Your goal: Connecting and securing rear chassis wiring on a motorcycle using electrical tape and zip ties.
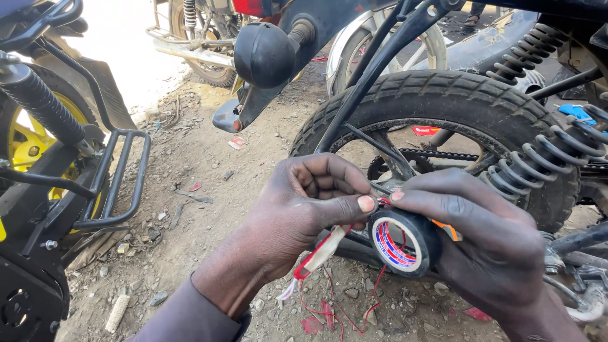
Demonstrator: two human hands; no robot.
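Motorcycle, right half of frame: a black motorcycle with a knobbly rubber rear tyre (443,95) fills the upper right; coiled black shock springs (544,158) slant down its right side, and a round black turn-signal lamp (263,54) juts out at top centre.

Second motorcycle, left edge: a black frame with a tubular luggage rack (117,177) and a yellow wheel rim (28,142) behind it.

Ground, centre and bottom: dry grey dirt (190,228) strewn with stones, scraps and bits of red litter.

Left hand (304,202), centre: curled into a loose fist, thumb and forefinger pressed together on the wires just where the tape meets them, seemingly to hold the bundle steady and taut.

Right hand (487,247), lower right: fingers wrapped around the outside of the roll, forefinger stretched along its top toward the left thumb, so the roll sits close against the wires and the free end stays under control.

Roll of black electrical tape (405,244), lower centre: held upright in the right hand, just right of the left thumb, its open face turned to the camera.

Roll label: a white paper ring lining the core, printed in red and blue bands; an orange sliver shows at the roll's right edge.

Wires (320,253), below the left hand: a bundle in a whitish sleeve with red strands hanging down toward the dirt, running up into the pinch; thin red wires (373,297) loop loosely beneath the roll.
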